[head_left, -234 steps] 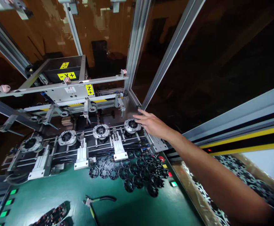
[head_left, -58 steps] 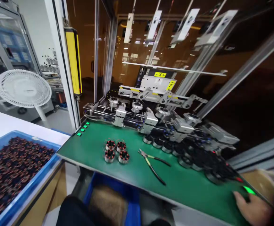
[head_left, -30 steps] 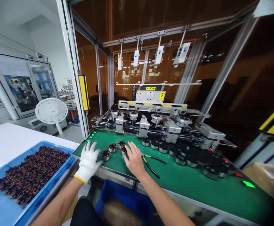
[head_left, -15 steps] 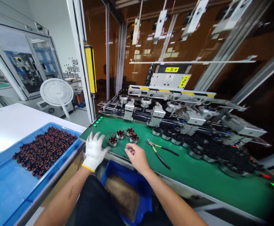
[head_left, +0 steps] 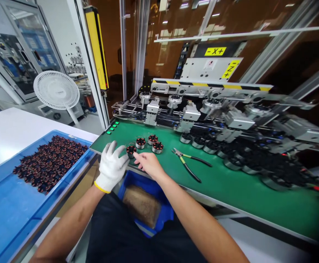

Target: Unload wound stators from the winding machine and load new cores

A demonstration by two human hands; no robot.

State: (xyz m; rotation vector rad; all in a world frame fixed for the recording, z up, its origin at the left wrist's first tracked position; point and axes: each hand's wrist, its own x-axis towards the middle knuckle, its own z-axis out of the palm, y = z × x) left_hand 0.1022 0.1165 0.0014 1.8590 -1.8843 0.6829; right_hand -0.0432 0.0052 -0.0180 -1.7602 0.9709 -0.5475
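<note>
My left hand (head_left: 112,164), in a white knitted glove with a yellow cuff, is over the green mat's near left edge. Its fingers are apart, the tips beside a copper-wound motor stator (head_left: 131,151). From the right, my bare right hand (head_left: 149,164) reaches to the same stator, with its fingers loosely bent and nothing visible in them; whether they touch it I cannot make out. Just behind sit more stators, one at the left (head_left: 140,143), another at the back (head_left: 152,139) and a third at the right (head_left: 157,147). Thin wire ends stick up from some.
Pliers (head_left: 188,162) with black and yellow handles lie open on the green mat (head_left: 231,197). Dark wound parts fill part of a blue tray (head_left: 17,215) at left. Winding machinery (head_left: 189,117) lines the back, with dark-topped metal rings before it. A blue bin (head_left: 165,215) sits below the edge.
My right hand has moved left and forward to the nearest stator. My left hand has come closer to it, its fingers bending slightly. The camera view has shifted.
</note>
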